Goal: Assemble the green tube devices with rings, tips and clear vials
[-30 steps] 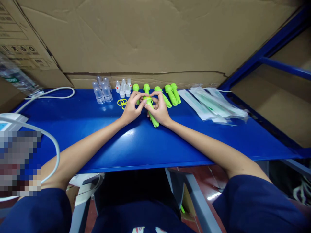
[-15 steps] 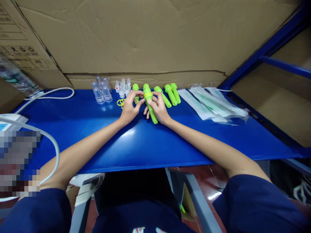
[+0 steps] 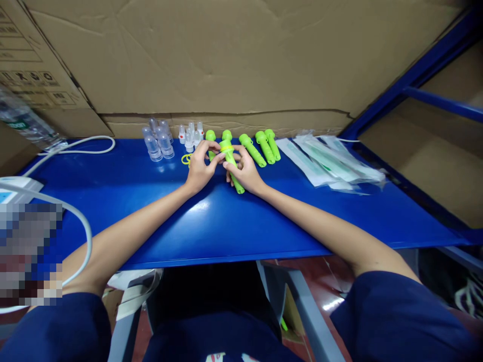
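Hands met at the far middle of the blue worktop [image 3: 226, 226], both on one green tube [image 3: 234, 177]. It lay slantwise between them, its wider head pointing away from the person and its lower end resting on the worktop. The left hand [image 3: 199, 170] had thumb and forefinger pinched on the tube just below the head, where a yellow ring [image 3: 226, 149] sat around it. The right hand [image 3: 248, 172] cupped the tube from the other side, its fingers [image 3: 237, 151] curled and pressed against the same upper part.

Just beside the left hand lay a few loose yellow rings [image 3: 185, 159]. Behind them, near the cardboard wall [image 3: 226, 60], stood a cluster of clear plastic caps [image 3: 156, 142] and some small white vials [image 3: 190, 136]. More green tubes [image 3: 264, 147] lay in a row behind and to the right of the hands. Further right, well apart, a fan of sealed flat pouches [image 3: 328, 163] overlapped one another. A white cable [image 3: 77, 146] curved along the worktop's left end.
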The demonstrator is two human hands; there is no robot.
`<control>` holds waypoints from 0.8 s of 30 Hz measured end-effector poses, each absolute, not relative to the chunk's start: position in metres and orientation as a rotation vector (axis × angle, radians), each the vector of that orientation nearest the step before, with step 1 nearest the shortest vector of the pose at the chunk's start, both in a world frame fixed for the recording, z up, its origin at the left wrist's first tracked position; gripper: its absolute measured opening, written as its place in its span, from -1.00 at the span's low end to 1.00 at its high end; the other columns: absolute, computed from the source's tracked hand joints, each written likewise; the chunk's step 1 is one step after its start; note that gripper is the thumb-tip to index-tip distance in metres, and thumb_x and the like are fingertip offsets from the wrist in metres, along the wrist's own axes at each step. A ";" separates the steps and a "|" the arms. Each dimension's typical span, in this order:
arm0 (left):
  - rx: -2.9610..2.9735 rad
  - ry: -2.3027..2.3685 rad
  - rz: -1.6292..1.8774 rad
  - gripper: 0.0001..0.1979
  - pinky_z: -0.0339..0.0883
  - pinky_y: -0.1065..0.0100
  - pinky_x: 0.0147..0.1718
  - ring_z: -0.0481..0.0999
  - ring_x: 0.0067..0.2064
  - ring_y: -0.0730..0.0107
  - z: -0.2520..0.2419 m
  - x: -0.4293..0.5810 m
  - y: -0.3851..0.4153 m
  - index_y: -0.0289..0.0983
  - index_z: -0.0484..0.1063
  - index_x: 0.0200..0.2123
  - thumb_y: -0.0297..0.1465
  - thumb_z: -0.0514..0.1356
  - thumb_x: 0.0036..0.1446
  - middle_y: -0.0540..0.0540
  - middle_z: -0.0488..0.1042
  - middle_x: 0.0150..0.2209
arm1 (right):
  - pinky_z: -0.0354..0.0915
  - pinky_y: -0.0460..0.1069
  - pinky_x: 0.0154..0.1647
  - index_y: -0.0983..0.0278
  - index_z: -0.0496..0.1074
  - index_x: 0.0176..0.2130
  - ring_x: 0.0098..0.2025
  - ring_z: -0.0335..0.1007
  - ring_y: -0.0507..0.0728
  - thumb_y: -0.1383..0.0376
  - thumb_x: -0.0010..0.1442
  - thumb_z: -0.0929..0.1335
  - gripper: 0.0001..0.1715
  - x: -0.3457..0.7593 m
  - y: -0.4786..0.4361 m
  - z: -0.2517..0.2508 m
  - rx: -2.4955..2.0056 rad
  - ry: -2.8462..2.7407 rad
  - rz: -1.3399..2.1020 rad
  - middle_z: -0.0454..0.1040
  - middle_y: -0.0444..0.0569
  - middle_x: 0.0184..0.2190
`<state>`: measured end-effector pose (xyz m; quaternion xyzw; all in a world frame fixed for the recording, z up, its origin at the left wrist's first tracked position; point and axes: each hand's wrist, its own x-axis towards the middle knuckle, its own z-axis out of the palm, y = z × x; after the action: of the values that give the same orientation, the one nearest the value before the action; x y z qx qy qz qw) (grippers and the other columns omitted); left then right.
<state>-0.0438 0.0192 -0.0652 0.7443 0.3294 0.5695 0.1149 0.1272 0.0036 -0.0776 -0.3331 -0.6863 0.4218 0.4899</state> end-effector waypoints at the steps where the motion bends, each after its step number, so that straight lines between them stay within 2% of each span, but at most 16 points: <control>1: 2.184 0.962 1.674 -0.81 0.38 0.36 -0.26 0.56 -0.16 0.34 -0.065 -0.044 0.019 -0.24 0.47 -0.14 -0.23 0.28 0.34 -0.07 0.56 -0.21 | 0.33 -0.15 -0.76 0.11 0.05 0.09 -0.63 0.39 -0.07 -0.05 0.29 0.42 -0.36 0.128 0.003 -0.077 -0.814 -1.665 1.029 0.55 -0.13 -0.15; 6: 2.194 0.919 1.687 -0.80 0.34 0.38 -0.30 0.55 -0.20 0.37 -0.063 -0.045 0.019 -0.25 0.49 -0.17 -0.22 0.27 0.34 -0.05 0.54 -0.23 | 0.34 -0.15 -0.75 0.15 0.10 0.09 -0.64 0.40 -0.07 -0.06 0.27 0.44 -0.35 0.127 0.000 -0.074 -0.853 -1.649 1.044 0.58 -0.10 -0.17; 11: 2.200 0.885 1.700 -0.77 0.33 0.38 -0.33 0.53 -0.24 0.39 -0.064 -0.044 0.021 -0.24 0.50 -0.17 -0.19 0.27 0.35 -0.06 0.54 -0.23 | 0.36 -0.11 -0.73 0.07 -0.02 0.17 -0.67 0.35 -0.05 0.03 0.29 0.44 -0.29 0.127 -0.006 -0.071 -0.837 -1.651 0.958 0.57 -0.20 -0.27; 16: 2.214 0.853 1.692 -0.76 0.34 0.39 -0.33 0.51 -0.27 0.40 -0.064 -0.044 0.019 -0.24 0.54 -0.15 -0.17 0.27 0.35 -0.06 0.53 -0.22 | 0.36 -0.09 -0.74 0.06 0.00 0.06 -0.67 0.35 -0.04 0.04 0.33 0.40 -0.46 0.125 -0.009 -0.069 -0.805 -1.704 0.965 0.56 -0.23 -0.29; 20: 2.264 0.835 1.666 -0.75 0.38 0.38 -0.29 0.51 -0.25 0.40 -0.062 -0.044 0.017 -0.23 0.56 -0.14 -0.17 0.23 0.38 -0.09 0.52 -0.18 | 0.34 -0.10 -0.76 0.07 0.01 0.03 -0.70 0.35 0.00 0.05 0.29 0.45 -0.41 0.124 -0.009 -0.068 -0.805 -1.686 1.000 0.46 -0.36 -0.48; 24: 2.263 0.842 1.663 -0.75 0.38 0.39 -0.30 0.52 -0.25 0.42 -0.063 -0.043 0.018 -0.24 0.51 -0.11 -0.17 0.24 0.38 -0.09 0.53 -0.16 | 0.33 -0.11 -0.77 0.07 0.00 0.01 -0.71 0.34 0.00 0.02 0.28 0.47 -0.38 0.123 -0.010 -0.066 -0.813 -1.669 1.007 0.40 -0.39 -0.53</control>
<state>-0.0428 0.0177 -0.0632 0.7676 0.2858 0.5641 0.1046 0.1229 -0.0098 -0.0663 -0.3349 -0.6880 0.4149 0.4923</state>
